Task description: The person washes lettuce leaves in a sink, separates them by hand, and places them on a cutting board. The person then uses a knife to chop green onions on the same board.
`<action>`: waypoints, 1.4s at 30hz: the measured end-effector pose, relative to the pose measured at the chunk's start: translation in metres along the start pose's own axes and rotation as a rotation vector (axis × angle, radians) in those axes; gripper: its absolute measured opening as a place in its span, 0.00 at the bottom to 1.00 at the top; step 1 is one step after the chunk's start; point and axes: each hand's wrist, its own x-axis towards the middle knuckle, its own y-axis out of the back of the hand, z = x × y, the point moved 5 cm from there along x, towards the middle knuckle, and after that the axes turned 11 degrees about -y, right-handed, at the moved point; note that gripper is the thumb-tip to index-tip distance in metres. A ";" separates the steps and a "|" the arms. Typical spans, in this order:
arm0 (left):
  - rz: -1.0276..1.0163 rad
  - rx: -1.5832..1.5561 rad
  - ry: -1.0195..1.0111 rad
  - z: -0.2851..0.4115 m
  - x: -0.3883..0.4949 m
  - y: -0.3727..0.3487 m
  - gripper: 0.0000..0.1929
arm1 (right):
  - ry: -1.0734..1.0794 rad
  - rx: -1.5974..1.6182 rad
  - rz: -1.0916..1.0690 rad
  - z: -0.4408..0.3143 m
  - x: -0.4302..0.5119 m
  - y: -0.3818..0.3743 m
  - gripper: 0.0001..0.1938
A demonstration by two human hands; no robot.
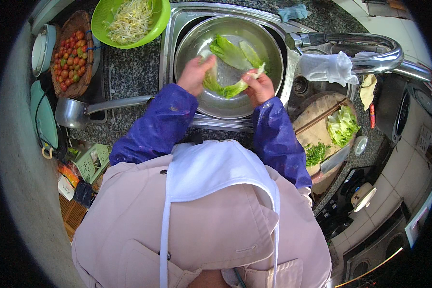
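Observation:
A wide stainless steel basin (234, 109) sits in the left bowl of a metal sink (167, 68). Over it, a green lettuce leaf (230, 90) is stretched between my two hands. My left hand (195, 76) grips one side of the leaf, thumb on top. Between thumb and fingers, my right hand (258, 86) pinches its pale stem end. More lettuce leaves (231, 53) lie in the basin just beyond my hands. Purple sleeves cover both forearms.
A green colander (162, 27) of bean sprouts and a wicker basket (59, 59) of cherry tomatoes stand left, near a metal ladle pot (71, 113). Right are a chrome faucet (394, 52) and a wooden cutting board (309, 120) holding cut greens and a cleaver (335, 158).

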 end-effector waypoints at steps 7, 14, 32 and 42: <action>-0.202 0.270 -0.012 -0.019 0.002 0.008 0.12 | 0.043 -0.341 0.075 0.017 0.009 0.021 0.17; -0.394 1.438 -0.847 0.003 -0.005 -0.048 0.13 | -0.161 -0.526 0.401 0.046 0.016 0.025 0.19; -0.733 0.577 -0.120 -0.044 0.050 -0.018 0.14 | 0.076 -0.299 0.432 0.013 0.017 0.042 0.17; -0.712 0.016 0.247 -0.021 0.022 -0.017 0.17 | -0.178 -0.264 0.072 0.007 0.015 0.009 0.12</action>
